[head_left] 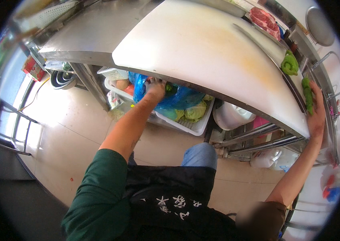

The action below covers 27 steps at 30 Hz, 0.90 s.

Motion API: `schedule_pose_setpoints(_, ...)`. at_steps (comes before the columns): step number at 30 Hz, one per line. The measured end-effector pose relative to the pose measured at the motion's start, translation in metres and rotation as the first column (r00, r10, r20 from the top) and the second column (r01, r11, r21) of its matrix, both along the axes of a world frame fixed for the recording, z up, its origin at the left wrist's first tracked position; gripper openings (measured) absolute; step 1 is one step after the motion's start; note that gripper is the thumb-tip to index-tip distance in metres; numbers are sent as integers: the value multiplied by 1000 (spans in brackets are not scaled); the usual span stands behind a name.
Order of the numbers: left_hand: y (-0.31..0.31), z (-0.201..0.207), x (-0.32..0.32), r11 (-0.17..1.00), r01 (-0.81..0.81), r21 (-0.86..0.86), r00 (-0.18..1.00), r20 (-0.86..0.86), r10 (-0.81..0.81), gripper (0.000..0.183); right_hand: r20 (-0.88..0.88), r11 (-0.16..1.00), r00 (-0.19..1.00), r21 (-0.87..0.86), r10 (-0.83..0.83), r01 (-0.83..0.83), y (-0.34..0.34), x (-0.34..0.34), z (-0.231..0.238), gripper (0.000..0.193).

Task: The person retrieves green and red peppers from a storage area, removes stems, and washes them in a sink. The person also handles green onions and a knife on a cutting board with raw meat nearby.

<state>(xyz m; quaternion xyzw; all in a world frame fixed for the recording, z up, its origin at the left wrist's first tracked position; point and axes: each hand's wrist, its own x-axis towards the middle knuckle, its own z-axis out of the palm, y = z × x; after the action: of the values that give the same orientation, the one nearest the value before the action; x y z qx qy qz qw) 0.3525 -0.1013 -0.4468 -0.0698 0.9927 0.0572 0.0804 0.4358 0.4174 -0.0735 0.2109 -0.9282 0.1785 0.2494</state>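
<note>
My left hand reaches under the counter into a blue plastic bag. Its fingertips are partly hidden among the bag's folds, and something green lies beside them. My right hand rests at the right end of a white cutting board, fingers stretched out alongside a long green pepper. Farther up the board's right edge lies another green pepper. A knife with a dark handle lies along that edge, its blade pointing away.
Below the counter, a white plastic basket holds a cabbage. Beside it stands a white tub. Raw meat sits beyond the board. Nested metal bowls and a metal-legged stool are at left.
</note>
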Motion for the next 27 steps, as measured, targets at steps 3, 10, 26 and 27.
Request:
schedule_pose_setpoints(3,-19,-6,-21,989,-3,150,997,74,-8,48,-48,999,998,12,-31,32,-5,5,-4,53)
schedule_pose_setpoints(10,3,-59,-45,999,-4,43,1000,1,4,52,-96,985,995,172,34,-18,1,-1,4,50)
schedule_pose_setpoints(26,-8,180,60,960,274,51,815,-542,-204,43,-67,992,997,128,28,-19,17,-3,-3,51)
schedule_pose_setpoints(27,-18,180,68,948,303,96,814,-544,-205,43,-88,988,996,152,15,-1,18,-4,-2,51)
